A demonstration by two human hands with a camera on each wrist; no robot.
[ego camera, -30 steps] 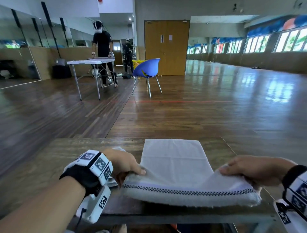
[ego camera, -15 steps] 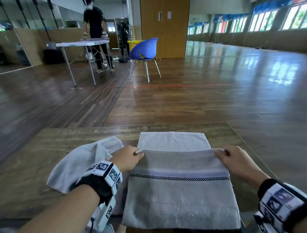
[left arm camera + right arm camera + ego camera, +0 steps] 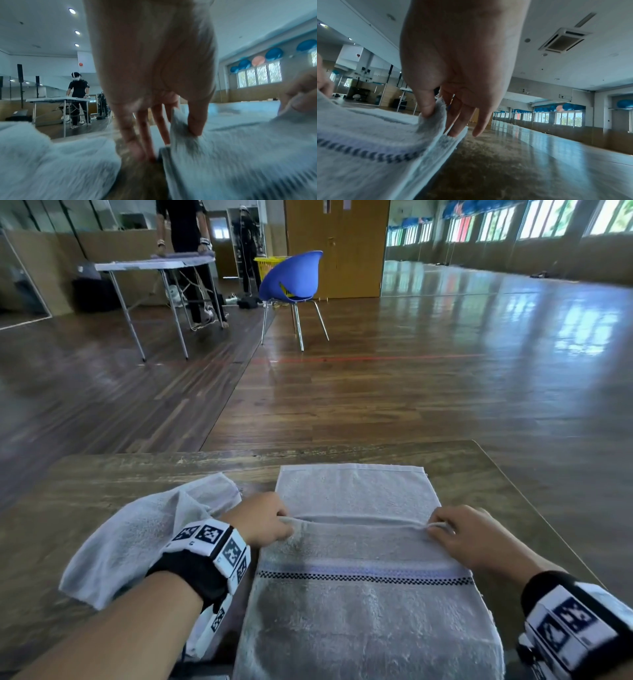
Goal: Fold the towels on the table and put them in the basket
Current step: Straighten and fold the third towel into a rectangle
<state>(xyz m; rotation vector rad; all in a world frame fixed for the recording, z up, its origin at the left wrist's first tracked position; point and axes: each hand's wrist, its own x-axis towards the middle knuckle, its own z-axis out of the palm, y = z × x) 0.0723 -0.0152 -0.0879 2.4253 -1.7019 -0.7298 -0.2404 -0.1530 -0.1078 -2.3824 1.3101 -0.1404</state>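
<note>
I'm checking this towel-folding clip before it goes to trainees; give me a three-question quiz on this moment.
1. True or false: both hands pinch the same edge of the striped towel.
2. Where does the crumpled white towel lie relative to the striped towel? A) on top of it B) to its left on the wooden table C) in a basket
3. Fill in: the folded-over edge has not yet reached the towel's ____ edge.

Key
1. True: the left hand holds the left corner, the right hand the right corner.
2. B
3. far; a band of the lower layer shows beyond the hands.
</note>
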